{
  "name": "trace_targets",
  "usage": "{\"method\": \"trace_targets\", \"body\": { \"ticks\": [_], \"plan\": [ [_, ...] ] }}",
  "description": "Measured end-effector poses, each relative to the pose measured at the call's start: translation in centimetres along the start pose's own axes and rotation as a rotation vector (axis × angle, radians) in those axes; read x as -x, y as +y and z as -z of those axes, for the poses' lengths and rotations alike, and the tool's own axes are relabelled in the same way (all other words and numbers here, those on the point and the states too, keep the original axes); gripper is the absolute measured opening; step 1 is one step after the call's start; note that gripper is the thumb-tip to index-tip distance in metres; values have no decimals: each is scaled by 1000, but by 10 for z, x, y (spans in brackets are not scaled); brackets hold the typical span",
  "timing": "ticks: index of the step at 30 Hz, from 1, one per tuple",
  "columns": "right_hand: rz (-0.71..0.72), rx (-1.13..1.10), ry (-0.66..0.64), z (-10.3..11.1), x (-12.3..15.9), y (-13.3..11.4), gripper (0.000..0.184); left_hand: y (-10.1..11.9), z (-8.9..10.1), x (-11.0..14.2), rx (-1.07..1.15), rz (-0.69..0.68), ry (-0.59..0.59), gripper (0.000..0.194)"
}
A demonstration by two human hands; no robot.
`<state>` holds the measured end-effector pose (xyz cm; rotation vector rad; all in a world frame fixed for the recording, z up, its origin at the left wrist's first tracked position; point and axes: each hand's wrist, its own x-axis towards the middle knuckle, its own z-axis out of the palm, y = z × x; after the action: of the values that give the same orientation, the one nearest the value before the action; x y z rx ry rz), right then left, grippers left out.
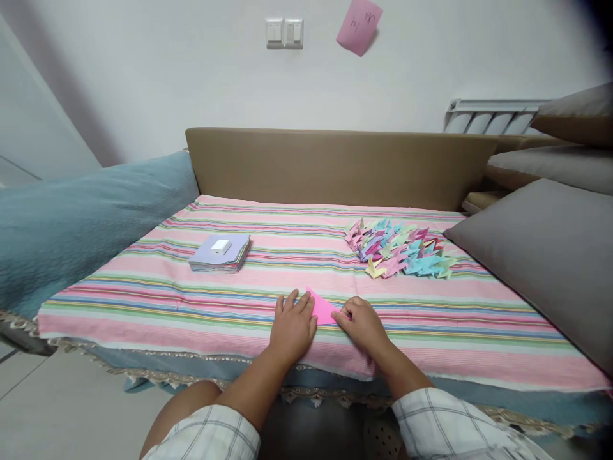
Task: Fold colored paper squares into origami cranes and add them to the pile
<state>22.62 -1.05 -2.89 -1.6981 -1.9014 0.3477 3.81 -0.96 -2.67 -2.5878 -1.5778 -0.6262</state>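
A bright pink sheet of paper (324, 309), folded into a triangle, lies on the striped cloth (143, 319) near the front edge of the couch. My left hand (293, 324) rests flat over its left part, fingers stretched out and pressing it down. At the right corner, my right hand (361, 324) pinches the paper between thumb and curled fingers. The left part of the paper is hidden under my left hand.
Several folded paper cranes (400, 249) in mixed colours sit at the back right. Back left lies a stack of coloured paper (220, 252) with a small white box (221, 246) on top. A grey cushion (541, 255) borders the right side, a blue armrest (96, 217) the left.
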Motion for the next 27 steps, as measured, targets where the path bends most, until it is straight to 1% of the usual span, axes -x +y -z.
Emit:
{"method": "trace_targets", "body": {
  "ticks": [8, 13, 17, 20, 23, 27],
  "plan": [
    [-2, 9, -6, 1, -1, -1, 30, 1, 0, 0, -23, 3, 1, 39],
    [-3, 7, -9, -1, -1, 1, 30, 3, 3, 0, -26, 30, -19, 39],
    [-6, -1, -4, 1, 0, 0, 30, 1, 8, -3, 28, 73, -67, 38],
    [-7, -1, 3, 1, 0, -1, 29, -4, 11, -8, 101, 120, -107, 33],
    [-13, 7, 9, 1, 1, -1, 29, -8, 10, -13, 154, 166, -114, 30],
    [-13, 12, 20, 0, 1, -1, 28, -13, 8, -18, 168, 189, -128, 26]
  ]
}}
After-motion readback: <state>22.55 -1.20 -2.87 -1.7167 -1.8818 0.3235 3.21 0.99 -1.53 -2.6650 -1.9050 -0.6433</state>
